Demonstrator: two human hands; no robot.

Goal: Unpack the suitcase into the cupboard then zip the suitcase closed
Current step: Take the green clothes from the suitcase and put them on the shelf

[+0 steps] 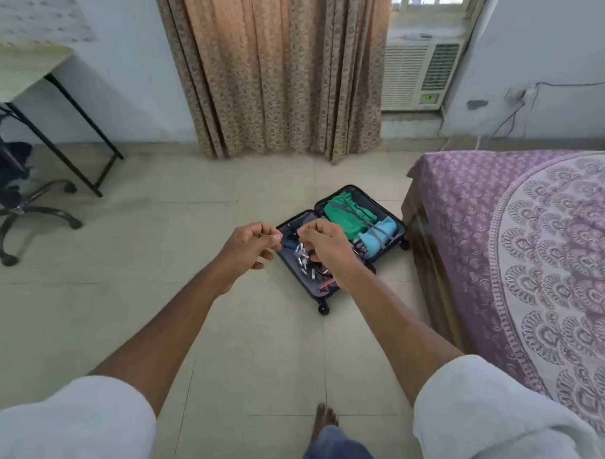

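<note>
The left hand (pixel 250 246) and the right hand (pixel 324 244) are held out in front, close together, fingers curled, holding nothing. Below and past them a small dark hard suitcase (pixel 342 243) lies open on the pale tiled floor (pixel 159 303). Folded green and blue clothes (pixel 359 217) fill the half right of the hands. Small tubes and bits (pixel 305 260) lie under the hands. A bed with a purple patterned cover (pixel 521 256) stands further right.
</note>
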